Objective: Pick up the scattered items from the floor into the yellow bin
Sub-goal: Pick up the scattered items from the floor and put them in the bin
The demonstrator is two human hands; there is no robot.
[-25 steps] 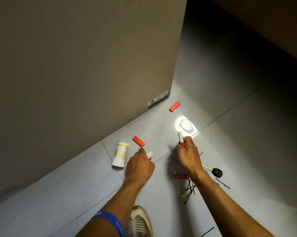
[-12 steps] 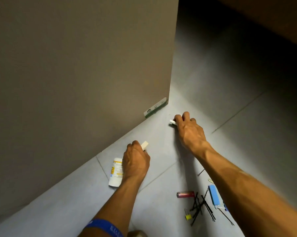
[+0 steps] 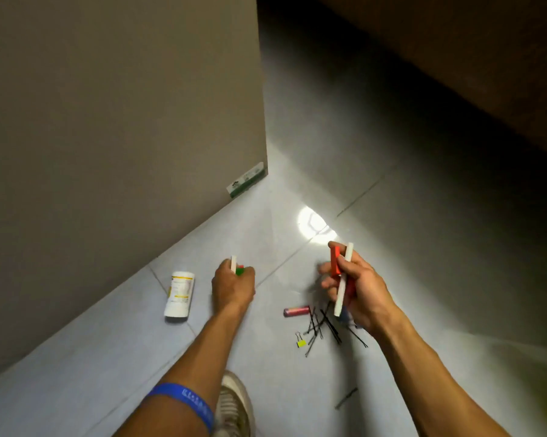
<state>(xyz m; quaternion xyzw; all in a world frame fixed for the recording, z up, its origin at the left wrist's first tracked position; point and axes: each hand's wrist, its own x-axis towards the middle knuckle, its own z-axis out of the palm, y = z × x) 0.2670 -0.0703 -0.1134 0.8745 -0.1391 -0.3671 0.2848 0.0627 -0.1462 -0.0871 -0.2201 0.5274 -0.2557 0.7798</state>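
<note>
My left hand (image 3: 233,287) grips a few small flat blocks (image 3: 237,268), white, red and green, just above the floor. My right hand (image 3: 355,287) is raised and holds a red block (image 3: 335,261) together with a long white block (image 3: 344,279). A white pill bottle (image 3: 180,294) with a yellow label lies on its side left of my left hand. Below my right hand lie a red tube (image 3: 296,311), a heap of black hairpins (image 3: 324,328) and a small yellow binder clip (image 3: 300,343). The yellow bin is out of sight.
A tall beige panel (image 3: 118,121) with a green-and-white sticker (image 3: 246,180) at its foot stands on the left. The grey tiled floor (image 3: 392,200) runs into darkness at the far right. One stray hairpin (image 3: 346,398) and my shoe (image 3: 234,402) are near the bottom.
Both red blocks have left the floor. My right hand drew back from the panel's corner holding red and white blocks; my left hand now holds red and green blocks with the white one.
</note>
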